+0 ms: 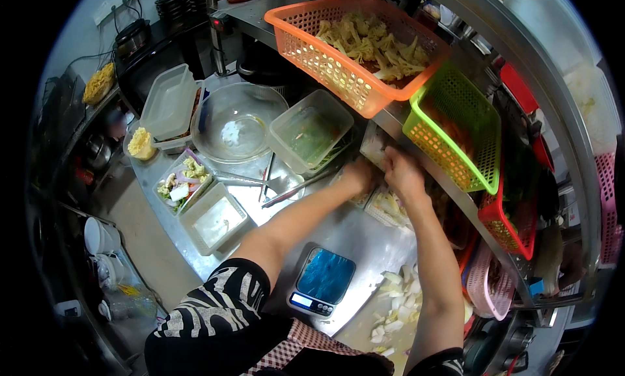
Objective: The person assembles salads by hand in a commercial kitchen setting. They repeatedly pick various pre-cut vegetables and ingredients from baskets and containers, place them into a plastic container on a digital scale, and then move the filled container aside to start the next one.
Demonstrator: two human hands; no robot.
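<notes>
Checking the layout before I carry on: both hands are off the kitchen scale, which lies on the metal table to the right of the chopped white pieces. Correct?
Wrong side: the head view shows the kitchen scale to the left of the chopped white pieces. It does lie on the metal table, with left hand and right hand off it.

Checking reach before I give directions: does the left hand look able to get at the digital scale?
Probably yes: mostly bare steel counter lies between the left hand and the digital scale, and nothing visible blocks the way; whether that hand holds something is unclear.
</notes>
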